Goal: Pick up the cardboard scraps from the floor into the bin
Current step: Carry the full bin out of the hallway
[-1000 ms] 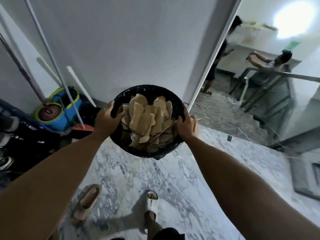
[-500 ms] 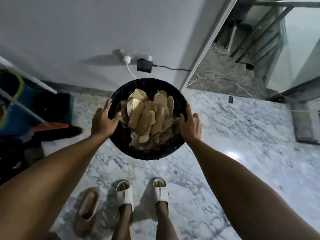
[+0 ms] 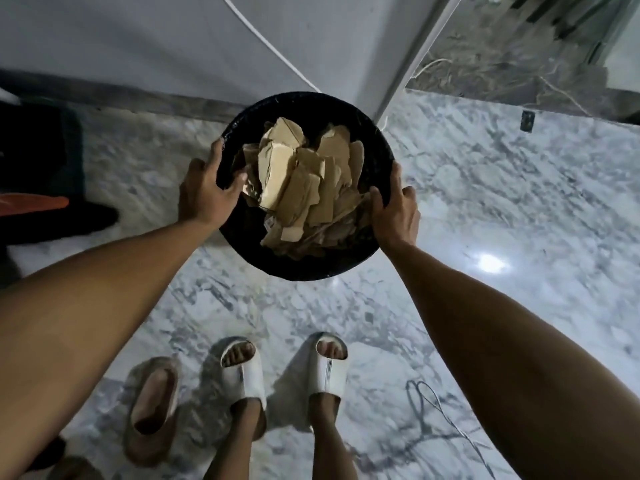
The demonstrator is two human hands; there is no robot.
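A round black bin lined with a black bag is held above the marble floor, in front of me. It is piled with torn brown cardboard scraps. My left hand grips the bin's left rim, thumb inside. On the opposite rim my right hand holds on the same way. I see no scraps on the floor.
My feet in white slides stand on the marble floor, with a loose brown slide to their left. A white wall with a hanging cable is ahead, a doorway at right. Dark items and an orange object lie at left. A thin wire lies at lower right.
The view has tilted further down toward my feet; the wall socket and buckets left the frame. The bin stays in both hands and sits lower, closer to the floor.
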